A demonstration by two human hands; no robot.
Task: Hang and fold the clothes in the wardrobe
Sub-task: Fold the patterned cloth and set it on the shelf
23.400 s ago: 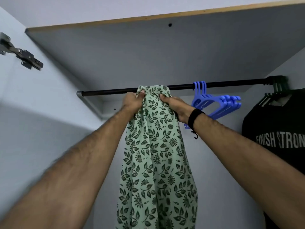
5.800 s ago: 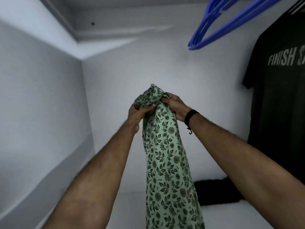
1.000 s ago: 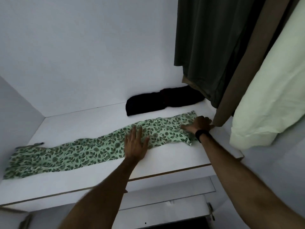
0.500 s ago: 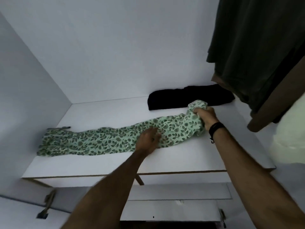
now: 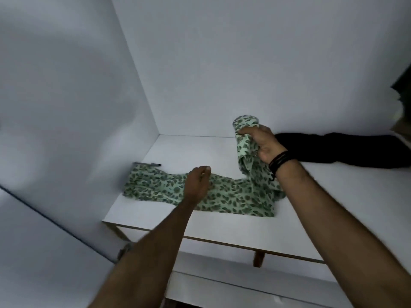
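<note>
Obs.: one green leaf-print garment [image 5: 222,194] lies lengthwise on the white wardrobe shelf [image 5: 333,196], toward its left-centre. Right hand [image 5: 262,141] is closed in a fist around the garment's right end, raised above the shelf. Left hand [image 5: 196,185] rests curled, knuckles down, on the cloth's middle; whether it pinches fabric or only presses, I cannot tell.

Judged step: folding the raised end over toward the left.

Risks: the lifted end is bunched in the fist, so it may land crumpled, not flat. If the left hand only presses lightly, the lower layer could slide or skew as the top is carried across. The near long edge lies close to the shelf front; a drag could pull it over.

Count: patterned garments 1; dark folded garment [image 5: 344,150] at far right 1; hanging clothes [image 5: 403,85] at right edge, number indeterminate; hands 2; black wristband [image 5: 279,162] 1.
</note>
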